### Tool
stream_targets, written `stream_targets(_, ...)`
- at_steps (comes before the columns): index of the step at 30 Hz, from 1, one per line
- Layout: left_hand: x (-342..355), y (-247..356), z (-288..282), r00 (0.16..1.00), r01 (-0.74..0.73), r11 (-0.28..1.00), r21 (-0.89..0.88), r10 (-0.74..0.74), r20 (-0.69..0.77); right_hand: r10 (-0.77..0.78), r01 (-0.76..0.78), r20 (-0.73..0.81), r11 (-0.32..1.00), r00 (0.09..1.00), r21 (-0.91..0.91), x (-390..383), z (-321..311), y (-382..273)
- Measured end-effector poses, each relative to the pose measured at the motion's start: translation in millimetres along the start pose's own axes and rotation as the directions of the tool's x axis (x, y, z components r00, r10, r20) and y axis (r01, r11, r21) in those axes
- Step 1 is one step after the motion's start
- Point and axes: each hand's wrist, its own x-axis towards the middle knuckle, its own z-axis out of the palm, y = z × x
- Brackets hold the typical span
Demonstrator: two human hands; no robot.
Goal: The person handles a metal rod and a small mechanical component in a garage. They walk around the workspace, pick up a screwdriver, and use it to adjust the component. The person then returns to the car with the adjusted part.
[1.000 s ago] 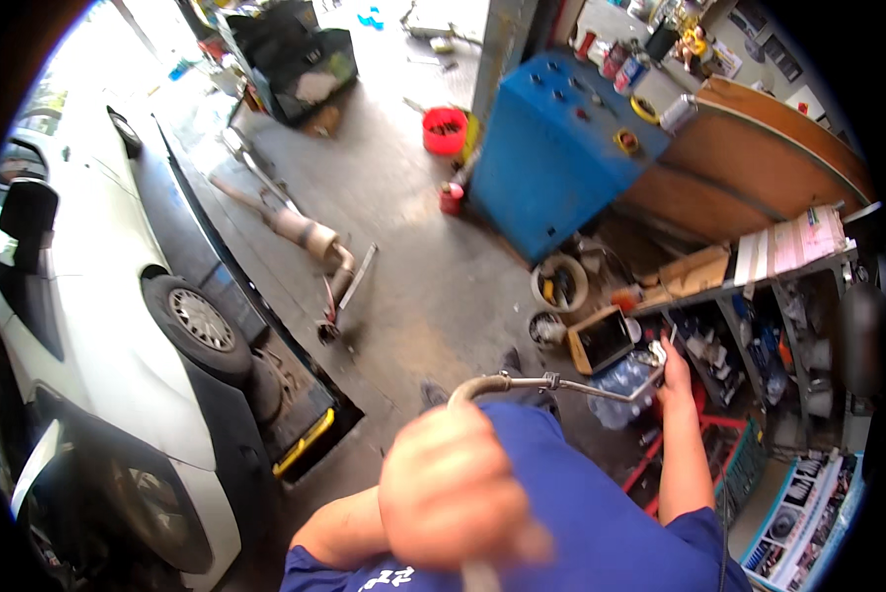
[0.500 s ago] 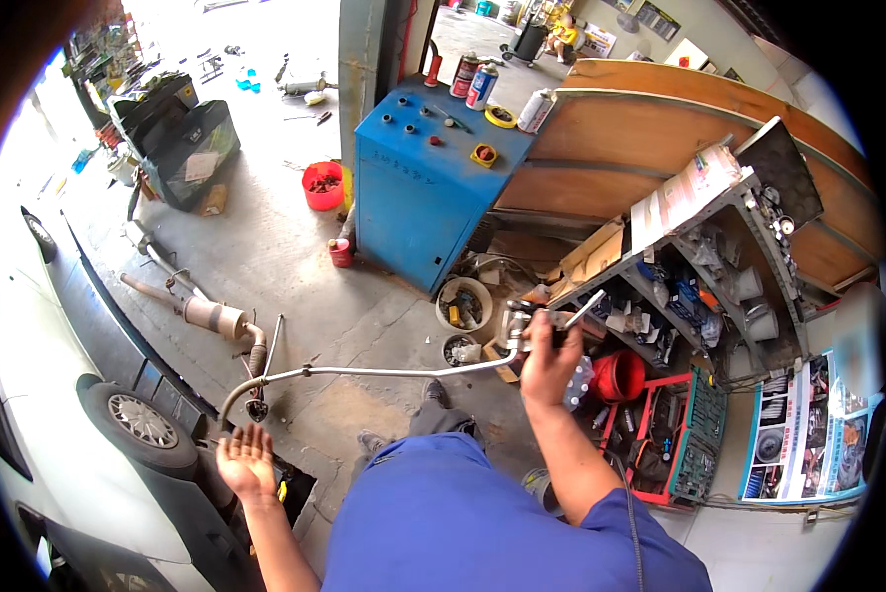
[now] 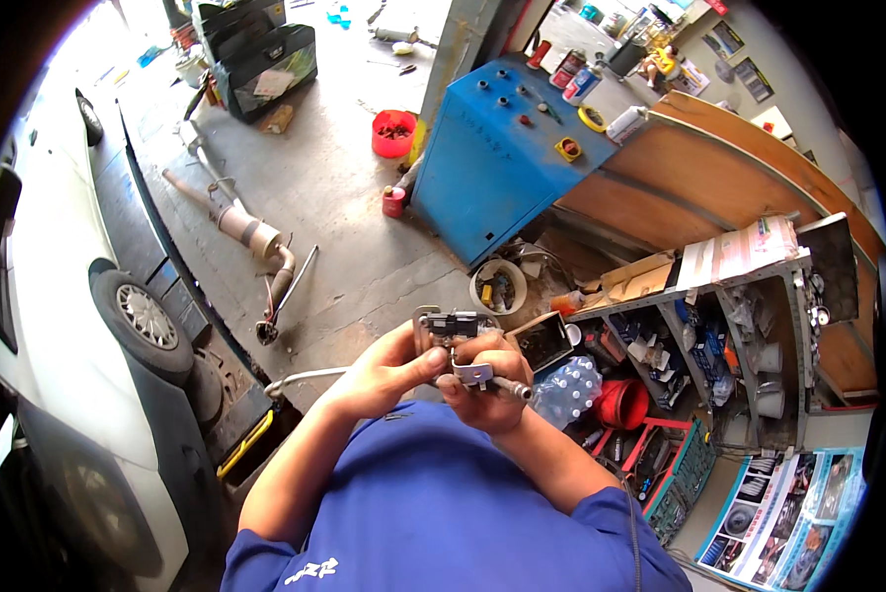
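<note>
In front of my chest, both hands grip the bracket end of a long bent metal rod (image 3: 312, 375). My left hand (image 3: 385, 373) closes round the near left side of the metal bracket (image 3: 453, 324), its thumb pressed against the fitting. On the other side, my right hand (image 3: 492, 387) wraps the same end, fingers beside a small plate with a hole (image 3: 474, 375). A short stub of tube (image 3: 514, 388) pokes out past my right fingers. The rod runs leftward behind my left wrist, so its middle is hidden.
A car wheel (image 3: 142, 326) and pale car body flank the left. An exhaust muffler (image 3: 248, 233) lies on the floor beyond. A blue metal cabinet (image 3: 492, 168) stands ahead. To the right are a shelf rack (image 3: 694, 286), red bucket (image 3: 620, 390) and open toolbox (image 3: 665, 459).
My left hand has left its open, palm-up place near the rod's far end and now grips the bracket beside my right hand. The bracket has come closer to my chest, and the view has swung left.
</note>
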Motion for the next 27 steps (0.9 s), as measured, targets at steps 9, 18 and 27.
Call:
stream_targets(9, -29.9, -9.1, 8.5, 0.869, -0.186, 0.946, 0.264, 0.284, -0.406, 0.571, -0.573, 0.232, 0.817, 0.788, -0.066, 7.3, -41.1, -37.2)
stream_targets(18, -48.6, -8.3, -7.0, 0.740, -0.098, 0.725, 0.682, 0.511, -0.437, 0.479, -0.361, 0.467, 0.875, 0.743, -0.322, 14.4, -6.5, -62.9)
stream_targets(27, -45.1, -24.7, -4.9, 0.735, -0.019, 0.529, 0.849, 0.583, -0.347, 0.505, -0.329, 0.374, 0.835, 0.778, -0.442, 4.8, -3.8, -71.8)
